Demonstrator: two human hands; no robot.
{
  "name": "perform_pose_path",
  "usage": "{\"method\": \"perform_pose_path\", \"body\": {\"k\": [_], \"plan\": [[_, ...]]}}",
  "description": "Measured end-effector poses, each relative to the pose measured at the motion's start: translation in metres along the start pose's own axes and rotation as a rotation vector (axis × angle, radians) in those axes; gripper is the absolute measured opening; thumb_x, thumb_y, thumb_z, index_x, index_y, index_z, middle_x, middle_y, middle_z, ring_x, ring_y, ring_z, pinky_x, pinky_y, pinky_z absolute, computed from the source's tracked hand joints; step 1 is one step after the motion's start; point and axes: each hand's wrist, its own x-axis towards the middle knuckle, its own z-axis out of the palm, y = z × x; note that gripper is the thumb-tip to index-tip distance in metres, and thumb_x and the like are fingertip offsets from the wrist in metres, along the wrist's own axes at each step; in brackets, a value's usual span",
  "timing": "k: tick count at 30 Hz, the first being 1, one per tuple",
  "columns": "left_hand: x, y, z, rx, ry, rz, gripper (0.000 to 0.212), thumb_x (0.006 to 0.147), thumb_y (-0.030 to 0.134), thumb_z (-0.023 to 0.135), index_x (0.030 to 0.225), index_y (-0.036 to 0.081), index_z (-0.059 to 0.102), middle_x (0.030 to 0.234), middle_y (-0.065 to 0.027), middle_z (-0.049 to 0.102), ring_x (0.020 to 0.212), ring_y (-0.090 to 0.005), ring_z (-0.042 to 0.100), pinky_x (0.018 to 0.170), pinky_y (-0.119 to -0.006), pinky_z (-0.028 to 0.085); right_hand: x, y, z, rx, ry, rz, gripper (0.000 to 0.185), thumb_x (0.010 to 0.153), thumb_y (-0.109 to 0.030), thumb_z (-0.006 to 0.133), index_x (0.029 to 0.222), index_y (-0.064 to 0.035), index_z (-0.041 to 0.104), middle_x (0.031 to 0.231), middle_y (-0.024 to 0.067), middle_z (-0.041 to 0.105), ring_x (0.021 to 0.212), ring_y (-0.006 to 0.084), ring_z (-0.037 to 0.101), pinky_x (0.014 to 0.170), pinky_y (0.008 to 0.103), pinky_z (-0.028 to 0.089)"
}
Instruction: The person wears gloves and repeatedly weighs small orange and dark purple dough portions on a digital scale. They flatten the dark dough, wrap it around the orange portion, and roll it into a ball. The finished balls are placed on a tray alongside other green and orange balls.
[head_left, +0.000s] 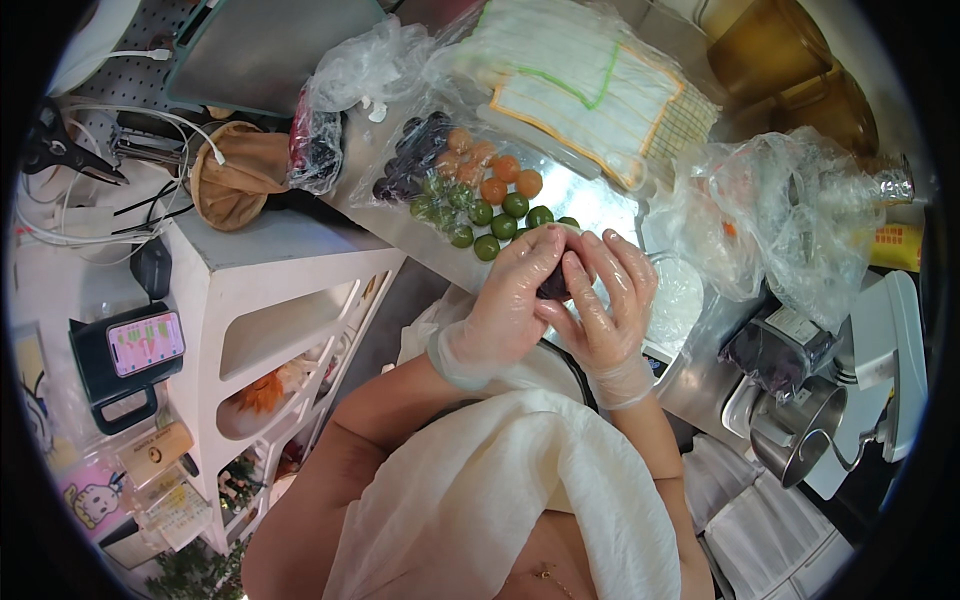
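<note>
Both hands wear clear plastic gloves and meet over the steel worktop. My left hand (499, 304) cups a dark purple ball of dough or paste (553, 283) from one side. Fingers of my right hand (611, 307) curl round its other side, so much of the ball is hidden. Just beyond them sit several green balls (503, 226), with orange balls (506, 169) further back. A group of dark purple balls (420, 146) lies at the far left. Clear plastic film (382, 176) covers the dark balls and some of the others.
Right of my hands is a white round disc (675, 292) on what looks like a scale. Folded cloths (577, 97) lie at the back. Plastic bags (757, 210) and a wrapped dark block (780, 345) are to the right, near a steel mixer bowl (799, 431). A white shelf unit (277, 300) stands left.
</note>
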Motion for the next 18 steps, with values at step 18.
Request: {"method": "perform_pose_path", "body": {"k": [18], "plan": [[0.008, -0.003, 0.001, -0.309, 0.034, 0.002, 0.041, 0.103, 0.025, 0.036, 0.137, 0.003, 0.039, 0.121, -0.0088, 0.05, 0.111, -0.0162, 0.05, 0.098, -0.033, 0.041, 0.004, 0.007, -0.004, 0.378, -0.019, 0.393, 0.028, 0.071, -0.004, 0.075, 0.098, -0.0065, 0.069, 0.12, 0.0131, 0.058, 0.116, 0.0326, 0.051, 0.1, 0.043, 0.038]]}}
